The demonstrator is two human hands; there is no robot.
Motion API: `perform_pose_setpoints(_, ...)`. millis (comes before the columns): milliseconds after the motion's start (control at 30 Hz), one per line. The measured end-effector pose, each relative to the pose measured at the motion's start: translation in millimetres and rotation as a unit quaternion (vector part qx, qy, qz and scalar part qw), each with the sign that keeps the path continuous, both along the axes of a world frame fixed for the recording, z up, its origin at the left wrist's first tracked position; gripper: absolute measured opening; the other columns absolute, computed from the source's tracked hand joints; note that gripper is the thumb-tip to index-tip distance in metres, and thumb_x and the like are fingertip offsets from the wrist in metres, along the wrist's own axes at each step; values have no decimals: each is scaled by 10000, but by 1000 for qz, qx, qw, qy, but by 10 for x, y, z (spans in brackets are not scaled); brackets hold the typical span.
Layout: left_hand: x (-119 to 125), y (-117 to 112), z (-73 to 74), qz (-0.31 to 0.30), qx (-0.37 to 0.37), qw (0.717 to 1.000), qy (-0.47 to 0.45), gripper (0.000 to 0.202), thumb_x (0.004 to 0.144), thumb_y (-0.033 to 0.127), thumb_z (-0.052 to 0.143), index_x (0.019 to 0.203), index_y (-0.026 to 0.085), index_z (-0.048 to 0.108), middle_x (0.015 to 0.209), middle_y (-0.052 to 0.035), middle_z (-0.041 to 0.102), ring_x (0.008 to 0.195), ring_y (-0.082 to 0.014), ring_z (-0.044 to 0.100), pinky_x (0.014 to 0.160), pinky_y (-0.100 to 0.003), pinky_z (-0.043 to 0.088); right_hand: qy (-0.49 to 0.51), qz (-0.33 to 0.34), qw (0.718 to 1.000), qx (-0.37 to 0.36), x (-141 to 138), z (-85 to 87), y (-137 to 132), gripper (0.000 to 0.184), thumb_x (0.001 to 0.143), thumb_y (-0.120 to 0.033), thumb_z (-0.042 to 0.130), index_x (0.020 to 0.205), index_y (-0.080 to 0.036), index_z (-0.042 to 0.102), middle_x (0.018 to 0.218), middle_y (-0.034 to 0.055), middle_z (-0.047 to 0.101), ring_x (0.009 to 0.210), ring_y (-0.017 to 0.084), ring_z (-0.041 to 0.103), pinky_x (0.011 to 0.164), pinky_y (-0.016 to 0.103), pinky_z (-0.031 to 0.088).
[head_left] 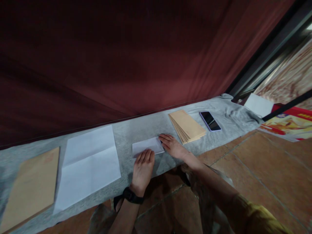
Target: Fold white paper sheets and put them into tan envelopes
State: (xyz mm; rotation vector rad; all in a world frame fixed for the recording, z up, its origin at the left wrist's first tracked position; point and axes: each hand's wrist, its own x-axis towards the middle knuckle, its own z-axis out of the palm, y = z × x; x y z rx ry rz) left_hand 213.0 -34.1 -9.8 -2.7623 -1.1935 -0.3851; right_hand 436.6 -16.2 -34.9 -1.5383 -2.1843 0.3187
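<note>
Folded paper (145, 146): white, oblong, lying on the grey cloth-covered bench (141, 125) in front of me.
Left hand (143, 170): my fingers lie close together across its near edge.
Right hand (173, 147): fingers together on its right end; whether either thumb pinches, I can't tell.
Risk: uneven pressure, or soft covering giving beneath, could skew the folds.
Sheet (90, 162): smooth, white, fold-marked, to the left.
Envelopes (188, 125): brown oblongs, fanned, to the right.

no readable text, just blurred yellow lettering (305, 115) on the red printed item (287, 126)
</note>
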Motion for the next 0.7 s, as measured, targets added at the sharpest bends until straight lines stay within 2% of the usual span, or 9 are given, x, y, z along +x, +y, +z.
perform_pose_setpoints(100,-36,26,69,10,9,1000,-24,356,896,46,464,1171,130,675,1212,-127,708,1123,-251,654,1057,-418,472,54,44,998,9,-72,155,-47,388,1025,-264,433,1382,-189,566,1405,98,594,1333,192,509,1173,437,348)
perform_pose_setpoints(167,-35,27,80,9,16,999,-27,345,897,49,465,1155,126,682,1196,-125,714,1098,-250,661,1065,-419,466,51,78,996,14,-153,214,-99,384,1024,-300,453,1382,-218,566,1382,72,616,1324,185,519,1191,439,314)
perform_pose_setpoints(300,20,-10,34,1,23,1000,-9,323,887,35,462,1082,125,703,1156,-125,724,1045,-254,677,1005,-410,508,-36,125,991,23,-333,152,-189,460,954,-258,562,1395,-127,545,1414,134,580,1348,228,497,1193,424,314)
perform_pose_setpoints(367,44,-33,1,-2,21,1000,0,321,881,27,458,1051,133,709,1122,-122,732,1024,-256,682,975,-407,525,-75,121,989,37,-398,81,-217,448,947,-199,545,1378,-80,553,1412,162,574,1329,241,515,1177,406,345)
perform_pose_setpoints(467,46,-51,-41,-9,24,1000,5,326,873,17,455,1042,132,710,1112,-124,734,1020,-258,684,965,-412,534,-106,104,987,62,-444,15,-249,419,954,-153,515,1363,-77,566,1407,169,575,1302,247,542,1158,396,381)
perform_pose_setpoints(567,10,-47,-49,-15,38,999,-4,340,871,17,456,1079,121,705,1157,-129,724,1056,-262,676,993,-415,523,-115,97,985,82,-439,14,-273,409,958,-139,517,1361,-93,572,1400,155,586,1295,246,550,1159,395,389)
perform_pose_setpoints(700,-98,5,22,-5,39,999,-38,345,900,56,446,1126,138,694,1193,-125,713,1106,-253,655,1060,-434,478,-102,79,986,108,-377,68,-270,444,970,-109,488,1409,-158,538,1432,115,566,1316,233,535,1173,424,382)
